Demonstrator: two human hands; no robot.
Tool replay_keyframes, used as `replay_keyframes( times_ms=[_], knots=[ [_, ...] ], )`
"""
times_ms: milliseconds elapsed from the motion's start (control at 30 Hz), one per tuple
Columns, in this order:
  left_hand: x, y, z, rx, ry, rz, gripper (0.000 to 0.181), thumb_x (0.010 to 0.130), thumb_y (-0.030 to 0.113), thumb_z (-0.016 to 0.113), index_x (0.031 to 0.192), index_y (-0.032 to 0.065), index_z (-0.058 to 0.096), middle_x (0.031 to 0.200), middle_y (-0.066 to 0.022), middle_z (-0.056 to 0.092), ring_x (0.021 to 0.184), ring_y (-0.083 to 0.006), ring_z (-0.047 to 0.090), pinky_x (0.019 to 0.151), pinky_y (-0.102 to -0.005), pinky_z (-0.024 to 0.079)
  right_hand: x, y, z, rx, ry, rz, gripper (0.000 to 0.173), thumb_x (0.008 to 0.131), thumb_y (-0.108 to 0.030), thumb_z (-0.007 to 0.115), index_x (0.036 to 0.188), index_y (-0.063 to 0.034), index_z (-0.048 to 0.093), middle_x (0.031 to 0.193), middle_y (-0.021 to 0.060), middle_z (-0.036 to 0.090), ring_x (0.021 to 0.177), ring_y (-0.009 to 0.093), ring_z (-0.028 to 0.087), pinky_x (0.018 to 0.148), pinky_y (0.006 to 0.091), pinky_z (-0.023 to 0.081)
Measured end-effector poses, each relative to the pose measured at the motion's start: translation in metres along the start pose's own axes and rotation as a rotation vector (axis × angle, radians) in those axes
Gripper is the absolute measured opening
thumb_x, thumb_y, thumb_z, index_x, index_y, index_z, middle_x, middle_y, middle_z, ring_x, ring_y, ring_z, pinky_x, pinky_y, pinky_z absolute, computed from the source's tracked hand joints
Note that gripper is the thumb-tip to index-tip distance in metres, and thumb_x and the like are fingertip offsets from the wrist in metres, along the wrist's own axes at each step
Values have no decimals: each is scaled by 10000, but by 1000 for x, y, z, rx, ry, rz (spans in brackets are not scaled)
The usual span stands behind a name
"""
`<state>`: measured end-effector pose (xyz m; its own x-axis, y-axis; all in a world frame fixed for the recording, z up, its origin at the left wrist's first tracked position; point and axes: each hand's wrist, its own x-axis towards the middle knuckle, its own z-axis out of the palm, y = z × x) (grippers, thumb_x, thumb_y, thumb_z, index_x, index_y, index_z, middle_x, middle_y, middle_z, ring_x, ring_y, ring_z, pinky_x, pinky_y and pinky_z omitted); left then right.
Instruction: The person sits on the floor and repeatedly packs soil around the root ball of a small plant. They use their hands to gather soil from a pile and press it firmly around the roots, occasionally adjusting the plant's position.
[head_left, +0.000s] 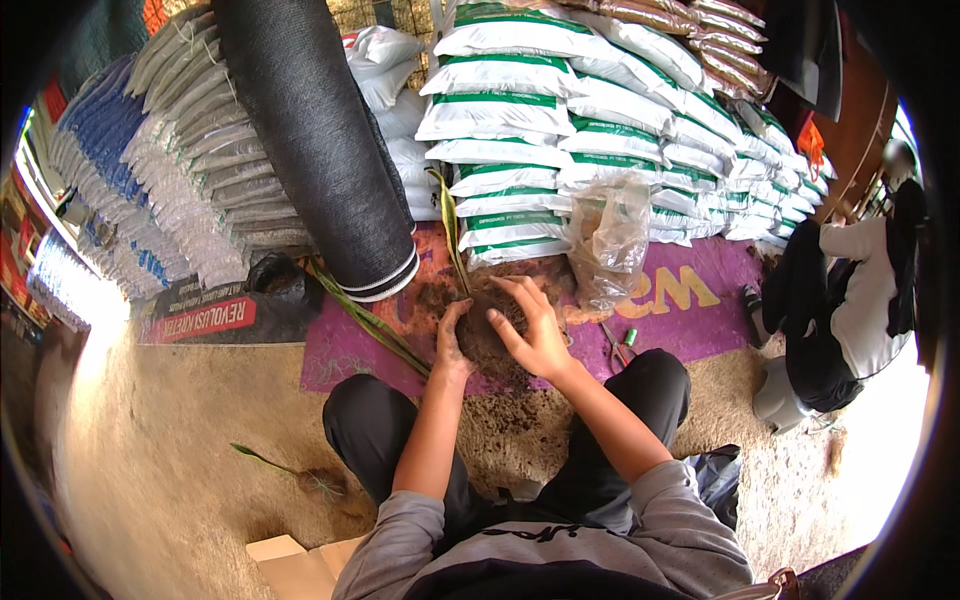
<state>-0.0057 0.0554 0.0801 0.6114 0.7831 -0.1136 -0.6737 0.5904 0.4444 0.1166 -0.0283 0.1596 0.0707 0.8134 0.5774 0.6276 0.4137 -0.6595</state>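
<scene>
A dark, rounded soil ball (478, 334) is cupped between my two hands, in front of my knees. An upright snake plant leaf (448, 225) with yellow edges rises from it. My left hand (454, 339) wraps the ball's left side, its fingers smudged with soil. On the other side my right hand (534, 326) rests with fingers spread, the thumb against the ball. Loose soil and fine roots (517, 367) lie beneath. A longer snake plant leaf (367, 319) lies slanting to the left of my hands.
A purple banner (341, 360) covers the ground ahead. Red-handled scissors (619, 352) and a clear plastic bag (609, 247) lie right. Stacked white-green sacks (517, 180) and a black mesh roll (315, 142) stand behind. A small rooted plant (319, 481) lies left; a person (855, 292) sits right.
</scene>
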Motion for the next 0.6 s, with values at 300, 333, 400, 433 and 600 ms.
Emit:
replay_keyframes(
  times_ms=[300,333,400,433,600],
  knots=[
    [-7,-10,36,212,46,227,535,928,447,365,1251,28,443,1216,-122,498,1104,-234,508,950,-392,406,-3,23,20,124,220,110,682,675,-232,751,1233,13,446,1185,203,490,1092,330,505,939,388,396],
    [-5,-13,39,250,24,265,549,927,452,361,1260,21,431,1223,-127,492,1114,-236,501,961,-397,396,-3,33,21,191,301,134,705,638,-181,780,1227,19,448,1144,190,527,1045,312,542,907,353,425],
    [0,-18,35,336,177,358,558,924,450,368,1264,10,416,1230,-135,479,1122,-240,494,964,-404,395,-4,34,25,404,350,197,736,653,-178,778,1263,28,420,1101,178,556,1049,281,547,929,350,412],
    [-1,-20,41,375,258,402,563,923,449,371,1266,5,408,1234,-139,472,1125,-243,491,965,-407,394,-5,25,26,478,359,232,755,658,-180,777,1280,31,404,1101,178,557,1056,273,545,937,351,407],
    [-6,-21,48,201,95,365,520,908,454,374,1199,36,474,1153,-118,532,1065,-241,530,925,-381,428,-15,18,41,251,281,121,771,720,-177,713,1359,0,318,1204,180,498,1143,279,475,982,387,355]
  ],
)
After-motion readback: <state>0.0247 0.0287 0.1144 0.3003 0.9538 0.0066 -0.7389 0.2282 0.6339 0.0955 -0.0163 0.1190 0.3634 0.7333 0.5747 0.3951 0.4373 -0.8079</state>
